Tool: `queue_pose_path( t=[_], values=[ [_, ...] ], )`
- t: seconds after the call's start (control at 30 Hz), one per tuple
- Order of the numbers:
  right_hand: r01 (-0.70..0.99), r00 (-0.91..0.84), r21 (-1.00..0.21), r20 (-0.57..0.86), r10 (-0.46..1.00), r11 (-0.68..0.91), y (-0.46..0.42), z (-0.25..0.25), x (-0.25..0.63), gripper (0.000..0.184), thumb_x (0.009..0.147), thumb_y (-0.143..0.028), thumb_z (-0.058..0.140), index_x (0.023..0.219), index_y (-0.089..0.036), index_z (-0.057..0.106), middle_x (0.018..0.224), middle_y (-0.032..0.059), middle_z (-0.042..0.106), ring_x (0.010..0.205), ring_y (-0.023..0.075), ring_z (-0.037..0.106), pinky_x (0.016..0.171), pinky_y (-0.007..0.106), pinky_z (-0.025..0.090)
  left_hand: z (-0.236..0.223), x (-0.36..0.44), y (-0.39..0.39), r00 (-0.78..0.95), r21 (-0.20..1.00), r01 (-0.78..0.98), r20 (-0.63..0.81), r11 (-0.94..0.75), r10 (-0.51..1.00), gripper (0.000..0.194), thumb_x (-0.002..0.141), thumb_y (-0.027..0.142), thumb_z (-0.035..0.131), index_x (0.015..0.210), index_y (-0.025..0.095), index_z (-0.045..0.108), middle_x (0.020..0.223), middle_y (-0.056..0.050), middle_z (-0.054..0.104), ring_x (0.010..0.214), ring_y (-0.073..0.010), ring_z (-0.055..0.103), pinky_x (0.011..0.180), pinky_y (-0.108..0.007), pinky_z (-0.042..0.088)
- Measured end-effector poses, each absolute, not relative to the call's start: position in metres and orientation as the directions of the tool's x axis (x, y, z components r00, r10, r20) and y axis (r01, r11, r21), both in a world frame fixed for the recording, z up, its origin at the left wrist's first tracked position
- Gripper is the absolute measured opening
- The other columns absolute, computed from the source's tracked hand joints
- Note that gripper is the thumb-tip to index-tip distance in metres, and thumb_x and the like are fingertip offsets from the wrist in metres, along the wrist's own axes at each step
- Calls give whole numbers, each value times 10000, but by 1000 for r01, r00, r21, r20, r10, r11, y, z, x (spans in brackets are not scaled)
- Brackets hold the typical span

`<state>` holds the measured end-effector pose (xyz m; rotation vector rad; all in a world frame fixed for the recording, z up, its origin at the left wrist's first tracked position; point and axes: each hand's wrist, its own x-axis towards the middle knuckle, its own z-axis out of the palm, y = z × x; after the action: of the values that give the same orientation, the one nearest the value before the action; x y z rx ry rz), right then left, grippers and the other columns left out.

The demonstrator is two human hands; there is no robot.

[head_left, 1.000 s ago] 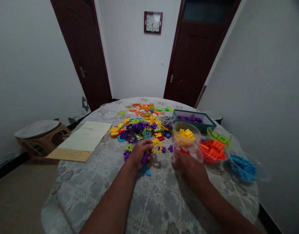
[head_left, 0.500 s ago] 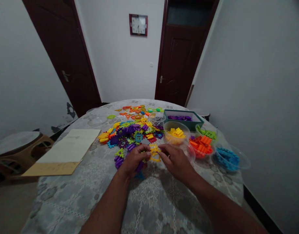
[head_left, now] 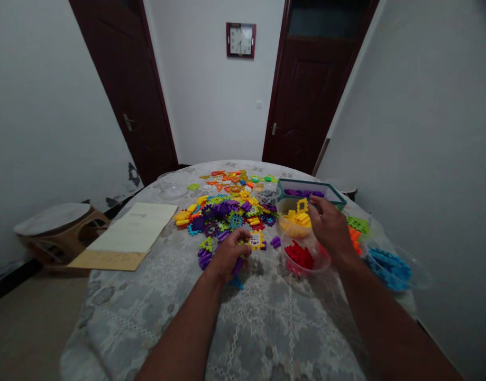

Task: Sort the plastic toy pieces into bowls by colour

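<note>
My left hand (head_left: 230,254) is low over the near side of the pile, fingers curled, pinching the edge of a yellow toothed building piece with a white window grid (head_left: 257,240). Purple pieces (head_left: 204,259) lie beside and partly behind this hand. On the right, my right hand (head_left: 330,221) is over the clear bowl of yellow pieces (head_left: 293,227). A small yellow square frame piece (head_left: 302,206) stands at its fingertips above that bowl, apparently pinched between thumb and finger. The mixed pile of coloured building pieces (head_left: 222,211) lies beyond my left hand.
Nearby are a clear bowl of red pieces (head_left: 300,256), blue pieces (head_left: 389,267), green pieces (head_left: 357,224) and orange pieces (head_left: 354,239). A green box (head_left: 338,198) holds purple pieces. Paper (head_left: 127,230) lies at the left; a stool (head_left: 60,233) stands beside the table.
My right hand has moved right and away from me, from beside my left hand to the yellow bowl, with a yellow frame piece. The view has shifted left, and the red bowl now shows.
</note>
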<state>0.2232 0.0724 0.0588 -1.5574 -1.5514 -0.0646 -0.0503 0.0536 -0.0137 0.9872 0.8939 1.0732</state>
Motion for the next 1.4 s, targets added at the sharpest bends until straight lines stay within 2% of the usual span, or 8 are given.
queue_pose_path(
  t=[0.3, 0.53, 0.67, 0.77, 0.9, 1.13, 1.27, 1.4],
  values=[
    [717, -251, -563, 341, 906, 411, 39, 42, 147, 279, 969, -304, 545, 1176, -204, 704, 1055, 89, 775, 850, 209, 720, 819, 347, 532, -19, -47, 54, 259, 949, -275, -79, 152, 963, 379, 627, 177, 692, 974, 245, 556, 917, 23, 587, 635, -91, 506, 460, -148, 325],
    [615, -226, -708, 263, 938, 347, 43, 35, 141, 290, 927, -286, 571, 1183, -205, 682, 835, 21, 732, 765, 180, 682, 680, 280, 489, -20, -45, 54, 252, 970, -234, -9, 70, 968, 367, 672, 193, 704, 1008, 252, 569, 921, 20, 615, 604, -92, 490, 459, -180, 345],
    [529, -189, -802, 210, 959, 280, 47, 38, 150, 266, 887, -304, 590, 1111, -192, 679, 811, 4, 701, 724, 168, 653, 628, 264, 474, -19, -41, 52, 291, 943, -303, -45, 136, 956, 481, 715, 228, 712, 1175, 279, 583, 886, 21, 610, 606, -97, 487, 472, -183, 336],
    [529, -143, -810, 210, 967, 254, 55, 42, 166, 282, 878, -338, 602, 1103, -183, 672, 805, 5, 695, 700, 166, 642, 615, 264, 479, -19, -41, 53, 286, 909, -359, -109, 212, 952, 405, 757, 322, 737, 1140, 250, 627, 820, 25, 575, 583, -91, 466, 459, -184, 304],
    [602, 9, -766, 291, 957, 227, 75, 49, 195, 344, 881, -391, 621, 1150, -183, 669, 871, 39, 730, 708, 179, 660, 626, 284, 512, -20, -47, 57, 304, 758, -561, -185, 332, 935, 324, 751, 384, 703, 986, 161, 679, 797, -4, 546, 581, -97, 469, 473, -216, 356],
    [793, 212, -581, 548, 809, 186, 66, 73, 211, 428, 907, -350, 595, 1298, -190, 665, 1170, 125, 759, 955, 260, 738, 877, 408, 569, -25, -57, 64, 315, 619, -720, -111, 313, 943, 474, 532, 134, 569, 985, 113, 707, 823, -50, 562, 638, -131, 520, 593, -282, 489],
    [807, -109, -502, 392, 913, 312, 5, 69, 191, 351, 980, -371, 525, 1252, -218, 684, 1082, 98, 773, 839, 228, 746, 810, 382, 586, -27, -52, 65, 242, 692, -679, -107, 247, 964, 537, 516, 42, 556, 1019, 141, 716, 839, -26, 554, 647, -109, 520, 594, -245, 489],
    [838, -451, -322, 50, 891, 441, -48, 37, 166, 440, 949, -264, 561, 1385, -248, 620, 1408, 135, 645, 1132, 280, 697, 960, 432, 552, -28, -47, 65, 203, 729, -647, -118, 223, 972, 516, 548, 9, 560, 1016, 145, 730, 867, -38, 590, 687, -113, 564, 663, -256, 547]
  ],
)
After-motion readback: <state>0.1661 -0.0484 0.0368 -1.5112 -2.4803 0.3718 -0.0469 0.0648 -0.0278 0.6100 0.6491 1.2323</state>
